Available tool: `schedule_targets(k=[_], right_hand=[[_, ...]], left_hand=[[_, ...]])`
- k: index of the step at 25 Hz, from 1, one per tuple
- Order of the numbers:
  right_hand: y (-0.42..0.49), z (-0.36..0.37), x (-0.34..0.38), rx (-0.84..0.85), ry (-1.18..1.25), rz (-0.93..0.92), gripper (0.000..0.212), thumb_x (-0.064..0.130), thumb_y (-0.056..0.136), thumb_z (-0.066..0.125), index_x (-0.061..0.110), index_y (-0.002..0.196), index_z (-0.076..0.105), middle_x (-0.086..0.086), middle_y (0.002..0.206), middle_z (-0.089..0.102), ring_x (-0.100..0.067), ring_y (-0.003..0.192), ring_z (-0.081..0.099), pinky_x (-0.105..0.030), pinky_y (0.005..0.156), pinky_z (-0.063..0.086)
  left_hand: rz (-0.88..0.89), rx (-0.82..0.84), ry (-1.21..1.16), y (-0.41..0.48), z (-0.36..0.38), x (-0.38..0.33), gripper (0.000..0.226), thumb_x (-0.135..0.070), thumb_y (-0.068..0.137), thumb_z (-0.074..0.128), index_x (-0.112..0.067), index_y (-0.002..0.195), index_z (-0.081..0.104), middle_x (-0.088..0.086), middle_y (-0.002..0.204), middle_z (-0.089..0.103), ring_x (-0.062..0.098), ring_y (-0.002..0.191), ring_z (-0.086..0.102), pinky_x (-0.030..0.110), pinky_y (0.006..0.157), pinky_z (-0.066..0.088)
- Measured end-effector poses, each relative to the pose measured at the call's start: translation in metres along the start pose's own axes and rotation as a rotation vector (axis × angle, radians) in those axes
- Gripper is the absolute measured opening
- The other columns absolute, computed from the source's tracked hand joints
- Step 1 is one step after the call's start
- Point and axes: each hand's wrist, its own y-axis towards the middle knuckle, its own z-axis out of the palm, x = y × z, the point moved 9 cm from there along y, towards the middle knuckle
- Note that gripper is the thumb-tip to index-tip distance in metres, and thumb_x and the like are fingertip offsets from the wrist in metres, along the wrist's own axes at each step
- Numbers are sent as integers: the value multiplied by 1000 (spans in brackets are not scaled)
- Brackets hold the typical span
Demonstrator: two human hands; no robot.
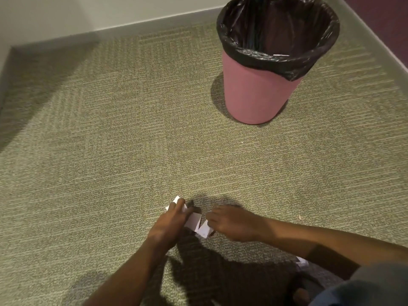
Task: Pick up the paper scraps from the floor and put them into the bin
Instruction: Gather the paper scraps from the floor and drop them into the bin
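Both hands are low on the green carpet at the bottom centre. My left hand (171, 221) is closed around white paper scraps (193, 220), with one scrap's corner poking out past its fingertips. My right hand (231, 223) pinches another white paper scrap (204, 229) with its fingertips, touching the carpet. The pink bin (258, 93) with a black liner stands upright at the upper right, well beyond both hands. A pale scrap shows inside its liner rim.
One more white scrap (301, 261) lies under my right forearm near my knee. A tiny white crumb (242, 142) sits on the carpet below the bin. Grey skirting boards (154, 21) run along the far and right walls.
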Motion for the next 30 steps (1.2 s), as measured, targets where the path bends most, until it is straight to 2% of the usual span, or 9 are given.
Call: schedule_targets(k=[3,6,8,12,16,20,23,27,30], right_hand=[[-25,-18,-33,-46,275,271,12,11,99,47,14,96,58,6,83,57,-8,61,53,-18,51,43],[-68,-42,-64,-152,349,549,18,21,103,44,17,89,55,11,74,50,0,51,43,-15,44,33],[-90,-51,-73,-177,331,629,19,20,101,49,20,82,48,11,67,47,-3,50,41,-17,44,29],[-120,-53,-79,-137,260,740,21,22,100,48,22,79,44,7,65,48,-11,51,44,-21,44,25],[-139,-51,-89,-114,355,862,34,18,100,44,25,69,34,5,61,47,-12,50,42,-31,51,36],[-161,-56,-98,-140,306,919,24,21,100,46,22,77,39,7,60,48,-13,49,42,-30,48,31],[-190,-56,-102,-147,303,968,20,24,98,49,21,82,38,3,65,51,-17,53,46,-29,47,33],[-229,-52,-89,-130,256,1074,14,27,95,51,15,89,48,-9,77,63,-29,63,57,-32,53,35],[-242,-26,-57,-25,167,1106,23,33,93,54,15,106,53,-10,93,68,-34,80,66,-35,61,42]], left_hand=[[7,22,18,2,-2,1,68,-34,84,69,-28,143,35,3,134,33,23,115,42,38,87,51],[-5,15,65,3,-2,-3,72,-42,86,62,-18,146,30,7,134,36,27,117,44,41,84,51],[-53,-11,96,5,-1,-5,68,-42,88,59,-11,143,34,10,131,41,31,118,46,43,79,53],[-100,-57,168,13,-9,-11,36,-23,94,53,-11,128,45,11,123,46,30,110,51,40,76,53],[-133,-123,94,30,-40,-23,21,-18,88,63,-15,109,63,11,109,61,29,101,58,39,77,51],[62,-147,15,66,-61,-78,5,-17,83,64,-14,85,66,9,89,63,31,84,63,36,66,48],[206,-175,-123,83,-64,-128,11,-16,79,55,-9,75,62,13,81,63,35,77,61,38,64,46],[296,-203,-233,96,-67,-180,14,-16,79,64,-4,73,62,18,76,63,37,73,60,35,62,41],[523,-203,-233,98,-67,-219,29,-28,79,51,-4,68,63,15,67,62,34,61,60,33,57,48]])
